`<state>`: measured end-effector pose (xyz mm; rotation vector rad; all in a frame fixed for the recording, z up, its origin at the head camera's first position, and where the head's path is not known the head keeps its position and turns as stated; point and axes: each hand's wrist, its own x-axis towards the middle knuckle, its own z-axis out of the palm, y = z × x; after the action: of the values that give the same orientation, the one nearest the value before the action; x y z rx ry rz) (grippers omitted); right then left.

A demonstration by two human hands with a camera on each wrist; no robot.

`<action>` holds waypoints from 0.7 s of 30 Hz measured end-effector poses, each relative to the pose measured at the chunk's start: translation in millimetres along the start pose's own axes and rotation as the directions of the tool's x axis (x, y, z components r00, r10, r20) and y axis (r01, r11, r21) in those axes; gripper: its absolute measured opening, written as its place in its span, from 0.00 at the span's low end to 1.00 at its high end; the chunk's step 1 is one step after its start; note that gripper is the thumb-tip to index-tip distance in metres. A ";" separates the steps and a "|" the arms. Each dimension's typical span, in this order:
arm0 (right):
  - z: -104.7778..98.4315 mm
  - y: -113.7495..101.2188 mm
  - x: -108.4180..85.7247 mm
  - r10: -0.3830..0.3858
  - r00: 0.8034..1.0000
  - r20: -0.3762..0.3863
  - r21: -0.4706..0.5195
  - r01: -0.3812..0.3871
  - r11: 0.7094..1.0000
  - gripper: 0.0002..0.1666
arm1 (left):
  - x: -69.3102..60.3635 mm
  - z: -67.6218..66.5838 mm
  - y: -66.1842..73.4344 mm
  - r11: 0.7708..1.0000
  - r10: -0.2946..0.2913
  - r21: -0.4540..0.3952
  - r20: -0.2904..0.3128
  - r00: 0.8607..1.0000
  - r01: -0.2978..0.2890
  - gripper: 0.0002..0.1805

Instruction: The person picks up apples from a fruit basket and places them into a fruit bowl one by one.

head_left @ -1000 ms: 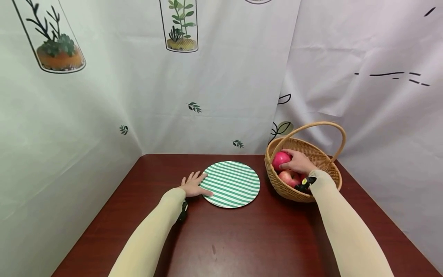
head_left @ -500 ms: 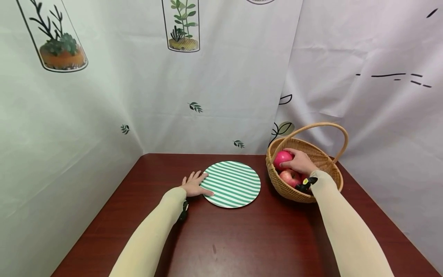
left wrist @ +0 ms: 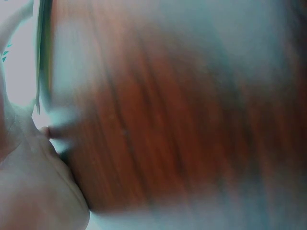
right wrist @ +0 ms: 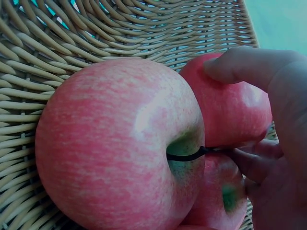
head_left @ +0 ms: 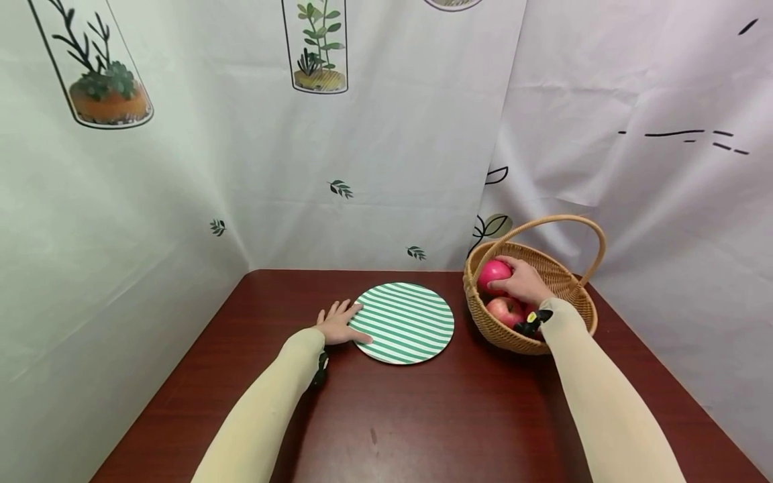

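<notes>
Inside the wicker basket (head_left: 507, 335), my right hand (head_left: 524, 280) grips a red apple (head_left: 494, 274), thumb on one side and fingers on the other. The right wrist view shows the thumb on this gripped apple (right wrist: 235, 110). A larger apple (right wrist: 115, 143) with a dark stem lies nearer that camera, and another apple (right wrist: 223, 191) sits below the gripped one. My left hand (head_left: 335, 327) rests with spread fingers at the left edge of a round green-and-white striped board (head_left: 404, 322), its thumb and a fingertip over the rim. In the left wrist view only part of the left hand (left wrist: 38, 182) shows.
The basket's tall arched handle (head_left: 558, 218) rises above my right hand. A dark red wooden table (head_left: 423, 416) carries everything. White printed curtains (head_left: 386, 147) hang behind and at both sides of the table.
The gripped apple and my right hand have risen very slightly inside the basket. My left hand and the striped board stay where they were.
</notes>
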<state>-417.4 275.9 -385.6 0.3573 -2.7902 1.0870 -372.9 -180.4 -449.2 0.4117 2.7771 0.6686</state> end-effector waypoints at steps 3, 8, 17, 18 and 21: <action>-0.5 -0.5 -0.4 -0.013 1.000 -0.004 -0.007 0.013 1.000 0.44 | -1.8 -0.7 1.2 1.000 -0.002 0.001 0.002 1.000 0.002 0.56; -0.5 0.3 -0.6 -0.025 1.000 -0.010 -0.008 0.025 1.000 0.43 | -1.4 -0.5 -0.3 1.000 0.001 -0.010 -0.004 1.000 -0.001 0.56; -1.6 0.3 -2.6 -0.002 1.000 -0.019 0.028 0.002 1.000 0.42 | 8.9 6.9 -11.7 1.000 0.004 -0.011 -0.016 1.000 -0.004 0.59; -1.7 -0.1 -2.5 0.002 1.000 -0.024 0.034 -0.002 0.999 0.42 | 9.3 6.7 -11.8 1.000 0.004 -0.013 -0.015 1.000 -0.005 0.59; -2.3 -1.9 -3.1 0.004 1.000 -0.030 0.052 -0.002 0.999 0.41 | 9.2 5.0 -10.5 1.000 0.003 -0.020 -0.015 1.000 -0.004 0.58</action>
<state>-413.8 276.7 -383.3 0.3390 -2.7417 1.1573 -382.1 -184.3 -460.1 0.4093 2.7822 0.7029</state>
